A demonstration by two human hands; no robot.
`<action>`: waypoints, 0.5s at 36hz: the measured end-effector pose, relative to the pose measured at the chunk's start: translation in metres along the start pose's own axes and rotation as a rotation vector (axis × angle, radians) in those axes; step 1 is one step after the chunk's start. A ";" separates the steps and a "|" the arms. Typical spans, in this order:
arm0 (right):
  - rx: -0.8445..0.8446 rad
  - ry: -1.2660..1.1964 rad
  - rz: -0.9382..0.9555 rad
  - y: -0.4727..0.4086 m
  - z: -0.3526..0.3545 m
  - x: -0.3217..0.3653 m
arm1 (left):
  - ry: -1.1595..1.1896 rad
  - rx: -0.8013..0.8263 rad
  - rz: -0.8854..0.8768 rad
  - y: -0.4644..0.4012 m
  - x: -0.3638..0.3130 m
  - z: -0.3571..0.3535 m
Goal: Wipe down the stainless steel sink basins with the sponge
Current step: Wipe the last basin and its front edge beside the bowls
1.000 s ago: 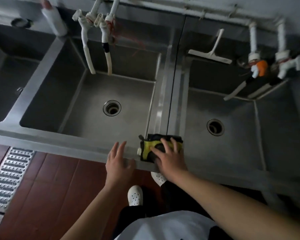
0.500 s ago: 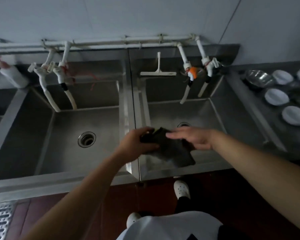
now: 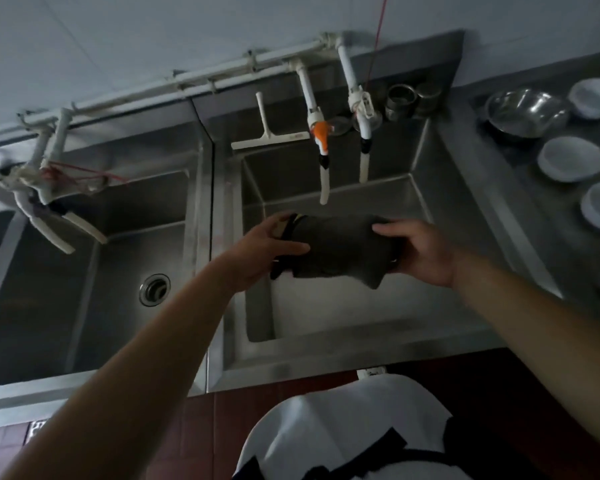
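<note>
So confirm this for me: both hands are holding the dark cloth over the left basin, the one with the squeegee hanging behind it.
Wrong basin. In the head view the left hand and right hand hold the dark cloth over the right basin, and the squeegee hangs behind that one. The rest stands.

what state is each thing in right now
left hand: grips the cloth's left end
right hand: grips its right end
dark cloth: held up over the right basin
right basin: no water visible
left basin: drain uncovered
squeegee: leaning on the backsplash
orange-handled tap: not running
metal bowl: upright on the counter
</note>
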State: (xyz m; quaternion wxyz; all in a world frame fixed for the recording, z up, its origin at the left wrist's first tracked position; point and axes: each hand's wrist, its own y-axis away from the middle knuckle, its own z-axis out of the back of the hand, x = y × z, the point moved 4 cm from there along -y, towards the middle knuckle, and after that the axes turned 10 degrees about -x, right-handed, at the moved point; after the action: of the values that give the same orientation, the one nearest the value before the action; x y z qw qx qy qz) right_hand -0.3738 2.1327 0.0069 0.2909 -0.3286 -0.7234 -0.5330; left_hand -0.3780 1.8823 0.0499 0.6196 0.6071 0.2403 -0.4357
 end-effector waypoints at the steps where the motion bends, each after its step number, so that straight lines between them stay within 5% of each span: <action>1: 0.000 -0.020 -0.017 -0.004 0.009 0.003 | -0.076 -0.017 -0.050 -0.005 -0.001 -0.011; 6: 0.024 0.026 -0.093 -0.016 0.030 0.015 | -0.818 -0.153 -0.571 -0.013 -0.005 -0.069; 8: 0.053 0.048 -0.115 -0.018 0.027 0.019 | -0.923 -0.197 -0.727 -0.012 -0.009 -0.087; 12: 0.158 0.061 -0.145 -0.022 0.019 0.033 | -0.874 -0.228 -0.833 -0.013 -0.028 -0.098; 18: 0.305 0.132 -0.114 -0.021 0.029 0.049 | -0.507 -0.354 -0.556 -0.019 -0.042 -0.095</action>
State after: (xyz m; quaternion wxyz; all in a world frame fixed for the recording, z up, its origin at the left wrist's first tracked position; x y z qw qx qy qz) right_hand -0.4222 2.1645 0.0251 0.3538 -0.2034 -0.7926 -0.4531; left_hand -0.3936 1.9863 0.0605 0.6126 0.2765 0.3065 -0.6740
